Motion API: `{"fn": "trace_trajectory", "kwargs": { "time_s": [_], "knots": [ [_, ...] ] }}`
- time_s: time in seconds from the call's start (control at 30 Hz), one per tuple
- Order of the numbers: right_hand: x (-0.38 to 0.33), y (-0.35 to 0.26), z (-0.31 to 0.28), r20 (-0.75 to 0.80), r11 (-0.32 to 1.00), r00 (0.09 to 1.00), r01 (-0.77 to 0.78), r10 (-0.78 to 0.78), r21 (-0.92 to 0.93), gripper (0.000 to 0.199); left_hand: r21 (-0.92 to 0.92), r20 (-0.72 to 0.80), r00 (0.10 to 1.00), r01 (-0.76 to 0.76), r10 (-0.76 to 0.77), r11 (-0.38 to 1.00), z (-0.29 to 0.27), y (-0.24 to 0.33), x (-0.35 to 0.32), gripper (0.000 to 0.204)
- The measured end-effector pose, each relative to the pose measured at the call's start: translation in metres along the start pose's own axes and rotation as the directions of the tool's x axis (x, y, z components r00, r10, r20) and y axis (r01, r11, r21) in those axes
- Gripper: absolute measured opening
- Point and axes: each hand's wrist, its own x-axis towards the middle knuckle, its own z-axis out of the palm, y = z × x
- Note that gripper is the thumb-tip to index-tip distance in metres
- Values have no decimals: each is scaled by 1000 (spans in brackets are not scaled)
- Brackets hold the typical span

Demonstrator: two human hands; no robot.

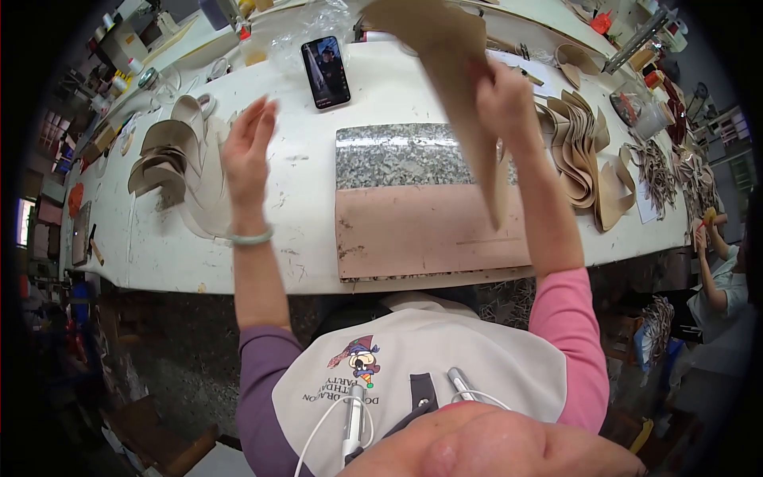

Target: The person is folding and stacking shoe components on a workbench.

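Observation:
My right hand (507,105) is closed on a long, tan, leather-like piece (449,60), held up over the table and blurred by motion. The piece is broad at its far end and narrows to a tip above a pinkish board (429,230). That board lies on the near part of a speckled grey stone slab (397,155). My left hand (249,151) is raised over the table's left side, fingers stretched out and holding nothing. Beside it, curved tan pieces (163,163) lie in a loose pile.
A phone (325,73) with a lit screen lies beyond the slab, next to clear plastic wrap (310,28). Stacked tan pieces (576,151) stand right of the slab. A bundle of thin strips (653,171) lies farther right. Another person (719,278) works at the far right.

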Motion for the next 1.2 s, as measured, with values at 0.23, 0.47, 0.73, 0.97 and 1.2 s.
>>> {"fn": "trace_trajectory", "kwargs": {
  "time_s": [0.23, 0.47, 0.73, 0.97, 1.2],
  "knots": [
    [139, 145, 25, 144, 909, 921, -314, 362, -273, 56, 996, 81, 889, -50, -452, 80, -110, -38, -41, 89],
    [45, 159, 39, 204, 931, 945, -183, 255, -316, 49, 941, 197, 972, -151, -128, 304, -164, -63, -57, 70],
    [-79, 191, -144, -278, 934, 902, -354, 329, -42, 28, 918, 22, 999, -11, -24, 396, -168, -61, -45, 55],
    [-107, 320, -232, -415, 635, 723, -687, 552, -353, 29, 862, 53, 915, -245, 401, 445, -128, -52, -22, 22],
    [-35, 384, -167, -262, 380, 403, -915, 877, -135, 52, 568, 584, 771, -611, 253, 552, 79, 33, -62, 47]
  ]
}}
